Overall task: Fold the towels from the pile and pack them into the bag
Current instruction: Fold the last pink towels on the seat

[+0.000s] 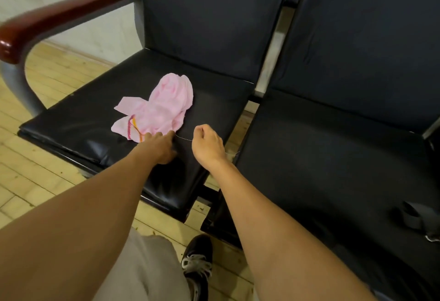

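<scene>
At frame centre, a left hand (160, 144) pins the crumpled pink cloth towel (159, 109) to the black padded seat (78, 119) — apparently steadying it — while the right hand (206, 143), fingers curled, pinches a loose thread (184, 138).

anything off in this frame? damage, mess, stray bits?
Yes: a loose thread trails off the crumpled pink towel on the black seat. The left hand touches the towel's near edge; the right hand pinches the thread, stretched between them. No bag identifiable.
</scene>
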### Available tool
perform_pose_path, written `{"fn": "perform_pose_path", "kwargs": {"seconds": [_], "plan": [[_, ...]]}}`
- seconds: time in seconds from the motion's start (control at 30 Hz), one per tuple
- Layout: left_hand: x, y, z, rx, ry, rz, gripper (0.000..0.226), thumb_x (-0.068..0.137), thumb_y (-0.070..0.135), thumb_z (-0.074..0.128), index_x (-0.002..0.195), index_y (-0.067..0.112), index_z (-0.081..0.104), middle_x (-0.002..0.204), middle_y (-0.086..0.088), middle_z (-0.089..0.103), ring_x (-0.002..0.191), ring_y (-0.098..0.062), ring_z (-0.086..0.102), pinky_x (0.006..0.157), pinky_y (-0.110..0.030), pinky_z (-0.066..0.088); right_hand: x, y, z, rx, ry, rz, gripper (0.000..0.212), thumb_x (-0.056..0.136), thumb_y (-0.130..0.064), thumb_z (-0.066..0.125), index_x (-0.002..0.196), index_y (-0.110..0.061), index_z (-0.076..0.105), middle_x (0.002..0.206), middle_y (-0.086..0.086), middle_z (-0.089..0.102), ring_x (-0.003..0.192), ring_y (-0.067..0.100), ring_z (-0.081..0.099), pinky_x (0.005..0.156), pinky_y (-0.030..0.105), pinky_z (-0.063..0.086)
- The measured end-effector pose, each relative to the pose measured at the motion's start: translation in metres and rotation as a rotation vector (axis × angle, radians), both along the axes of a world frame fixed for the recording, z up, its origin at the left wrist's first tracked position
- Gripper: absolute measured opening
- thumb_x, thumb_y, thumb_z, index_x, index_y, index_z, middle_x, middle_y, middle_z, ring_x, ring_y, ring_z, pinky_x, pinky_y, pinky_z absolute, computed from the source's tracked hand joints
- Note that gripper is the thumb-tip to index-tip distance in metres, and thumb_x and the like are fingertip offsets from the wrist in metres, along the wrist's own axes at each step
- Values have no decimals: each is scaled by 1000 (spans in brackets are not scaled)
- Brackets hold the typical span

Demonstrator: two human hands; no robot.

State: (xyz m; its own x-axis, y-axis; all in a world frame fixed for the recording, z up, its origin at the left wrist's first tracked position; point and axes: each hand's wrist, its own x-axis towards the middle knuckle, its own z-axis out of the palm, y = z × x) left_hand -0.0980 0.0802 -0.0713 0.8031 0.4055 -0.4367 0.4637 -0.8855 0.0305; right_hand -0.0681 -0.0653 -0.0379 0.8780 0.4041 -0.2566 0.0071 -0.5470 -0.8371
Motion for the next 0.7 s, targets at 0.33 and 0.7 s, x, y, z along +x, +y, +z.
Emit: {"fn": "perform_pose_path", "kwargs": {"seconds": [0.33, 0.7], "plan": [[13, -7, 8, -24, -141, 72, 18, 85, 11, 66, 97, 1, 57, 99, -16, 60, 89, -29, 55, 73, -30, 42, 0, -5, 5, 34, 52, -14, 40, 107, -30, 27, 135, -14, 50, 134, 6, 54, 124, 22, 48, 88, 30, 36], [22, -50, 47, -741, -357, 206, 27, 90, 9, 58, 116, 3, 56, 94, -16, 67, 78, -19, 64, 64, -21, 53, -2, -23, 13, 69, 51, 43, 60, 90, 6, 53, 141, -24, 42, 133, 7, 53, 115, 28, 56, 85, 35, 53]]}}
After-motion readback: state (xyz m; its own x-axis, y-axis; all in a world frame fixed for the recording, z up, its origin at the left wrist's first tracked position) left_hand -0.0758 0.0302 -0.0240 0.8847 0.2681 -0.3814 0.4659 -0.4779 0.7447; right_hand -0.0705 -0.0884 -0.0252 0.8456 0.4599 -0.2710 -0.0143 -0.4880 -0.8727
